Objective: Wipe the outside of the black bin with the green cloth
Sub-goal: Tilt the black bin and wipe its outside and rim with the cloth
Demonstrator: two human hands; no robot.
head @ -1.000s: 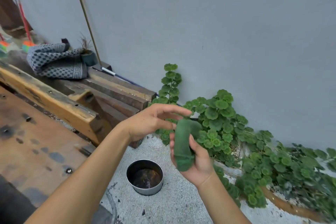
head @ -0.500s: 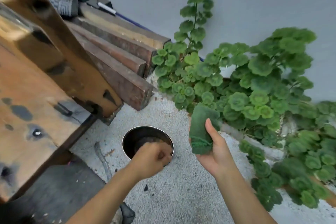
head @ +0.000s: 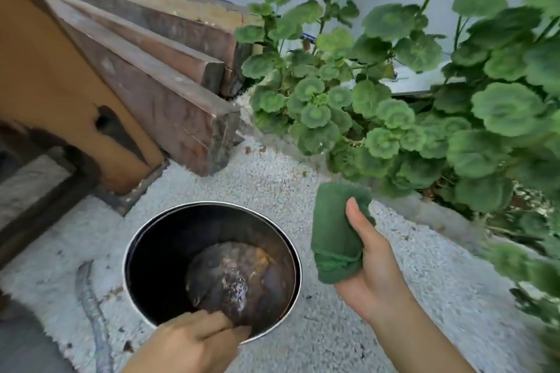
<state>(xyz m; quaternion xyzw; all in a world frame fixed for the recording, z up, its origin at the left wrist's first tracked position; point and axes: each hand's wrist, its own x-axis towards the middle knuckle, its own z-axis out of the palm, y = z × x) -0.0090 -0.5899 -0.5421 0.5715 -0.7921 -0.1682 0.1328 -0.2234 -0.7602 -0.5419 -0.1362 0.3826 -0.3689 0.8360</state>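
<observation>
Head view shows our left hand (head: 194,342) fingers gripping the stiff black bin's (head: 212,269) near rim at lower centre, while our right hand (head: 372,266) squeezes the soft folded green cloth (head: 336,233) just beside it.

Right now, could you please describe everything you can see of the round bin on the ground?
The round dark metal bin stands upright and open on the pale gravel ground, seen from above. Its thin rim looks silvery; the inner wall is black, and the bottom looks rusty, stained brown and orange. No lid is visible. The left hand grips the near rim, fingers curling inside. The folded green cloth, in the right hand, is held beside it, not touching.
</observation>
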